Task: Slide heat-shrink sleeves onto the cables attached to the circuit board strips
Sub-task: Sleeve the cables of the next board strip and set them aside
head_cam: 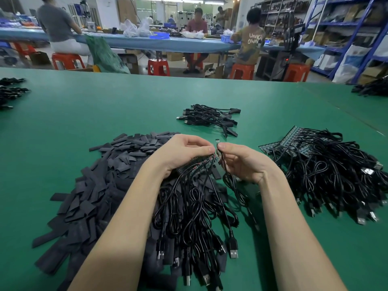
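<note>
My left hand [180, 153] grips a circuit board strip [197, 165] with several black USB cables [195, 208] hanging from it over the table. My right hand [241, 162] pinches the small end board [217, 143] at the strip's right tip, and its thin black cable [225, 171] runs down past my palm. A broad pile of flat black heat-shrink sleeves [100, 185] lies to the left and under the hanging cables. Neither hand holds a sleeve that I can see.
On the right of the green table [84, 110] a heap of board strips with cables [327, 169] is piled. A smaller bunch of sleeved cables [210, 118] lies farther back. More black cables sit at the far left [10, 91] and far right edges. People work at a bench behind.
</note>
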`<state>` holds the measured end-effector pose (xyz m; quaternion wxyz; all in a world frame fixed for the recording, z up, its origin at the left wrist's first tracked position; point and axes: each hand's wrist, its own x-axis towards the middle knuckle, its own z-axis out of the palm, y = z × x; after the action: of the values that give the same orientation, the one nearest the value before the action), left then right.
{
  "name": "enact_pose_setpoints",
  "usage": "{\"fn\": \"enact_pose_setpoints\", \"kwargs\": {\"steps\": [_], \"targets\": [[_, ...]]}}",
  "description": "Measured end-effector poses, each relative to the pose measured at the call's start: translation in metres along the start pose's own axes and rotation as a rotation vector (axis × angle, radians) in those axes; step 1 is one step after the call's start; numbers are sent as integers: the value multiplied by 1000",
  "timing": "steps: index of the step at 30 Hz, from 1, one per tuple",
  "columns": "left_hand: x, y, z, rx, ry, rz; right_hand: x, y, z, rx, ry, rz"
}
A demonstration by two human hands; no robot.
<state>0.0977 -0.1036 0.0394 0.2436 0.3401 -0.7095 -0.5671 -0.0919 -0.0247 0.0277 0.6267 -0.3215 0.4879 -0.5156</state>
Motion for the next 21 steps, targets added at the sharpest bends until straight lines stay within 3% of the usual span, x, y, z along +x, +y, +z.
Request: {"fn": "enact_pose_setpoints", "kwargs": {"steps": [3,6,10,15,17,21], "targets": [[3,0,4,132,111,75,-5,-12,-1,-66,152,-64],[3,4,10,108,195,153,-6,-24,5,-63,216,-169],[-4,6,16,-207,140,138,2,-26,30,-29,211,-247],[-12,-9,10,-492,251,78,7,-20,34,45,189,-243],[-14,-14,3,-602,313,46,13,-13,30,-123,302,-250],[-16,-15,-5,-634,364,38,31,-1,23,-725,448,-250]]}}
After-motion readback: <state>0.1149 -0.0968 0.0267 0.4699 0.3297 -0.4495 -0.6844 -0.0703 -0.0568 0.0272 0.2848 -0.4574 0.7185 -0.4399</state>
